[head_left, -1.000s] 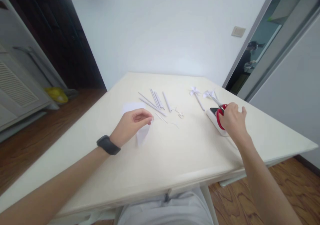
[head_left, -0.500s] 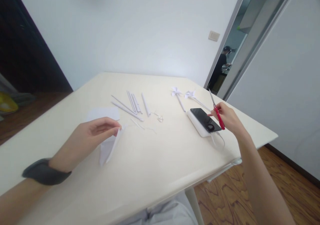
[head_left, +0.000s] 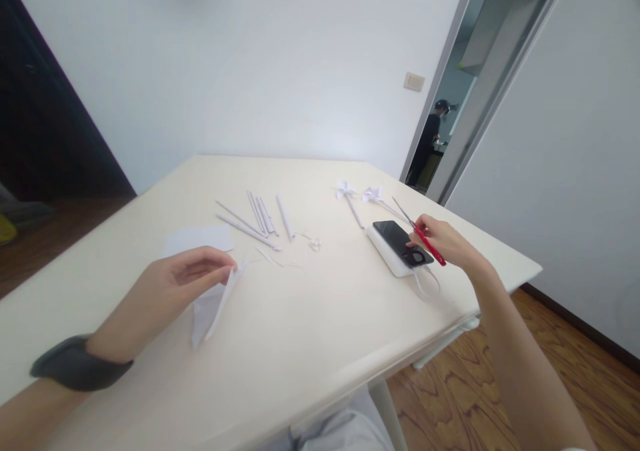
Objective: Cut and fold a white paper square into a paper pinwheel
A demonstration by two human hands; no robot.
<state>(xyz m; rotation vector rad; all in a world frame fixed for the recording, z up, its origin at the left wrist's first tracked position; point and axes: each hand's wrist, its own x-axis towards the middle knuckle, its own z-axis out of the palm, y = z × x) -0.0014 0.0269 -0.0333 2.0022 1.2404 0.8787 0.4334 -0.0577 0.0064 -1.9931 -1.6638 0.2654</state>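
Observation:
Between thumb and fingers, my left hand pinches a folded white paper, held tilted above the table. Red-handled scissors are gripped in my right hand, blades pointing up and left. A finger of that hand reaches over the black phone, and it looks to be touching the screen. The phone lies on a white block with a white cable. Under and behind my left hand is a white paper sheet.
Several rolled paper sticks lie mid-table, with thin strips and a small tangle of scraps nearby. Two paper pinwheels on sticks rest at the back right. A person stands beyond the doorway.
The view has shifted slightly, so the table sits lower and further left. My right hand has turned the scissors to a flatter slant over the phone. My left hand still holds the folded paper.

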